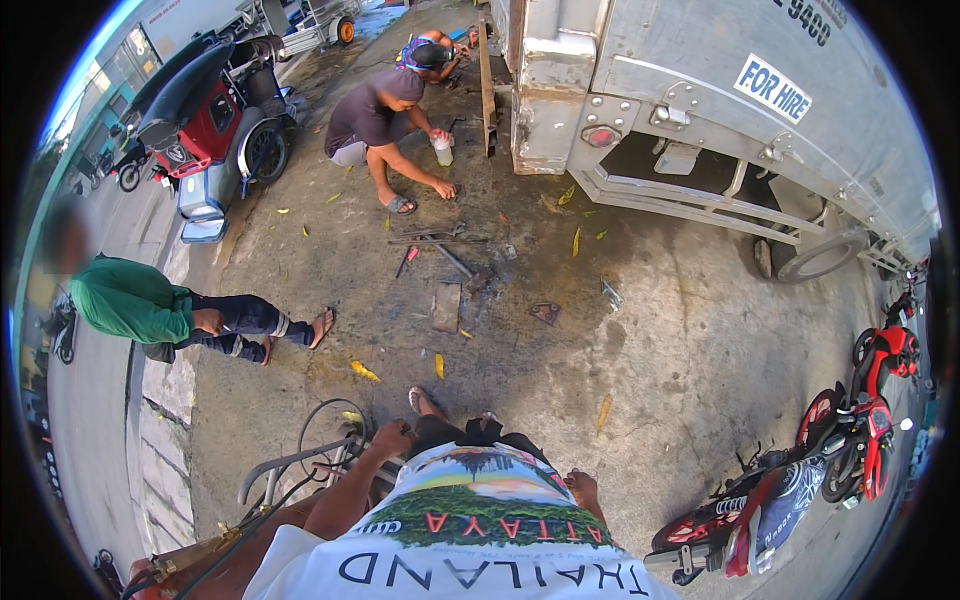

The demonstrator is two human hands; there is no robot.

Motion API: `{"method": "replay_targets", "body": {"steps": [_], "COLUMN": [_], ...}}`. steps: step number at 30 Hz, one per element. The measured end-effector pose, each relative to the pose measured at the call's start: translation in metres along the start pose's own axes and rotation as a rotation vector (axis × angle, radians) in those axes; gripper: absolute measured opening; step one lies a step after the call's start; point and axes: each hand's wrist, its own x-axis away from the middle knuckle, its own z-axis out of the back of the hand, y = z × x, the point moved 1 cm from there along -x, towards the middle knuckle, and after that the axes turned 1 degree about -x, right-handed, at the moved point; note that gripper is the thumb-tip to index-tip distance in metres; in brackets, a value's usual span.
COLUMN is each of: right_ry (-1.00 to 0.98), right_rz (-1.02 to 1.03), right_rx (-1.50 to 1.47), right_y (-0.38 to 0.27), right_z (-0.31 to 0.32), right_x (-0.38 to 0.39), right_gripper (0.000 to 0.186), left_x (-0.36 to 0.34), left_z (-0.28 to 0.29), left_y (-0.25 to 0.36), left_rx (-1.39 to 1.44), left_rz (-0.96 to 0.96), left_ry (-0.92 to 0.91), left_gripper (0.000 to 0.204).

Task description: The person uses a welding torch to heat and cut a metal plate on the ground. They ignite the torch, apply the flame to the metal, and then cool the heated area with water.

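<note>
My left hand is closed beside a tubular metal frame with dark hoses looped around it. What lies inside those fingers is hidden. At my right side hangs my right hand, small in view, its fingers too unclear to read. On the stained concrete ahead lie a hammer-like tool with a long handle, thin metal rods and a flat square plate. Further off a crouching person holds a clear container with pale liquid and reaches to the ground with the other hand.
A person in a green top stands at the left. Another person crouches behind, by a large silver truck. Motorcycles stand at the lower right, and a red-and-black sidecar tricycle at the upper left. Yellow leaves dot the concrete.
</note>
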Motion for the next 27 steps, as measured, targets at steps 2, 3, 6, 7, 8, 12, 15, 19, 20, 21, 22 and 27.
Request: {"method": "replay_targets", "body": {"steps": [2,3,6,7,8,12,15,19,20,21,22,27], "right_ry": [-0.026,-0.022,-0.103,-0.094,-0.100,-0.090,-0.022,-0.084,-0.055,-0.028,0.008,-0.035], "right_rz": [0.159,0.251,0.280,0.291,0.321,0.317,0.261,0.380,0.373,0.366,0.363,0.376], "right_rx": [0.310,0.499,0.984,0.997,1.008,1.000,0.923,1.070,0.987,0.904,0.823,0.982], "right_y": [0.008,0.012,0.000,0.000,0.005,0.015,0.017,-0.006,-0.014,-0.022,-0.029,-0.016], "right_z": [0.002,0.003,-0.004,-0.001,-0.005,-0.006,-0.004,-0.002,-0.006,-0.011,-0.010,0.001], "right_x": [0.001,0.003,0.022,0.026,0.023,0.014,0.008,0.007,0.015,0.024,0.030,0.016], "right_gripper": [0.017,0.018,0.028,0.029,0.030,0.034,0.033,0.027,0.025,0.023,0.021,0.026], "left_x": [-0.006,-0.008,-0.005,-0.004,-0.010,-0.025,-0.023,-0.014,-0.009,-0.002,0.001,-0.009], "left_z": [-0.005,-0.008,-0.016,-0.023,-0.032,-0.054,-0.051,-0.042,-0.038,-0.033,-0.031,-0.042], "left_y": [-0.005,-0.007,-0.002,0.003,-0.008,-0.017,-0.002,0.013,0.019,0.023,0.028,0.013], "left_rx": [0.023,0.032,-0.048,-0.085,-0.145,-0.292,-0.316,-0.346,-0.340,-0.333,-0.326,-0.281], "left_rz": [-0.044,-0.078,-0.188,-0.234,-0.251,-0.279,-0.257,-0.160,-0.157,-0.153,-0.158,-0.197], "left_ry": [0.008,0.017,-0.025,-0.056,-0.074,-0.167,-0.252,-0.297,-0.306,-0.316,-0.323,-0.378], "left_gripper": [0.047,0.046,0.046,0.047,0.048,0.052,0.052,0.053,0.053,0.053,0.053,0.056]}}
